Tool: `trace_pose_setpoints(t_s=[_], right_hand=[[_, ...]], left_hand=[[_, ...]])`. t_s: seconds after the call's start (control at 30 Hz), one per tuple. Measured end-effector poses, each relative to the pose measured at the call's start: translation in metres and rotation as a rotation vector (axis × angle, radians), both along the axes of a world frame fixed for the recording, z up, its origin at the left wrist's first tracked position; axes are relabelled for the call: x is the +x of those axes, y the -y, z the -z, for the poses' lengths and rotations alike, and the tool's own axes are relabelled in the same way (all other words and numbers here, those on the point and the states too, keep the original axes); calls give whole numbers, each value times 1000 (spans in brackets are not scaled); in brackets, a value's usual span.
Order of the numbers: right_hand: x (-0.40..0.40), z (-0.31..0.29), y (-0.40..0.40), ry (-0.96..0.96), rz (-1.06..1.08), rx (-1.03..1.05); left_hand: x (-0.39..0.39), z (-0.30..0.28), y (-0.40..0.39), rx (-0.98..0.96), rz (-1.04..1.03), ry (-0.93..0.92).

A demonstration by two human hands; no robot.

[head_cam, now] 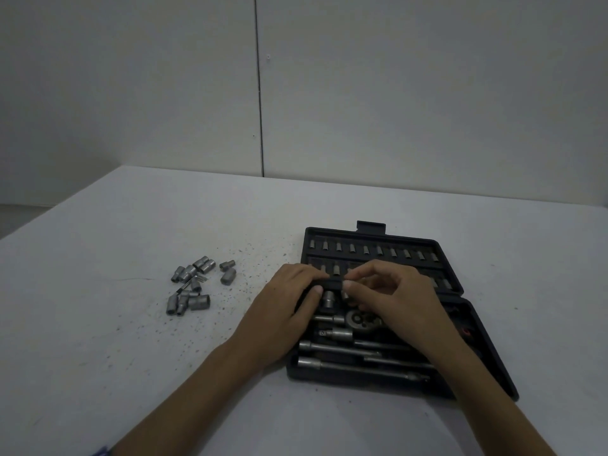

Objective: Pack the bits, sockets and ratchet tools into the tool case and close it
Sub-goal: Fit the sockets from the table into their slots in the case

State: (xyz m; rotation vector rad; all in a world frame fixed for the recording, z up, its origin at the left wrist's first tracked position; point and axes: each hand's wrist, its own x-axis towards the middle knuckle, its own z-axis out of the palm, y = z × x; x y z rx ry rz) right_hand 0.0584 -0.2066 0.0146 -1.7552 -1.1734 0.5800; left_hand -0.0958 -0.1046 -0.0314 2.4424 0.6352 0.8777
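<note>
My right hand (388, 291) pinches a small socket (345, 293) between thumb and curled fingers, over the middle of the open tool case (460, 278). My left hand (296, 297) lies flat with straight fingers on the case's left edge, steadying it. I should line the socket up square over its slot and press straight down until it seats. The loose sockets (190, 284) wait well apart, toward the desk's (131, 357) left edge. I can read no writing or brand.

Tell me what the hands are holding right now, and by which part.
The right hand seems to pinch a small socket by its top end over the open tool case. The left hand rests on the case, gripping nothing visible.
</note>
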Motion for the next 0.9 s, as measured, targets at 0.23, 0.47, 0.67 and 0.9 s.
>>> trace_pose_setpoints(t_s=[0.23,0.47,0.67,0.9], right_hand=[[-3,4,0,139,23,4],[-2,6,0,242,26,0],[1,3,1,271,50,-25],[-10,9,2,412,112,-149]], left_hand=[[0,1,0,-3,4,-9],[0,0,1,-5,1,-12],[0,-1,1,-7,4,-20],[0,-1,1,-10,-9,-29]])
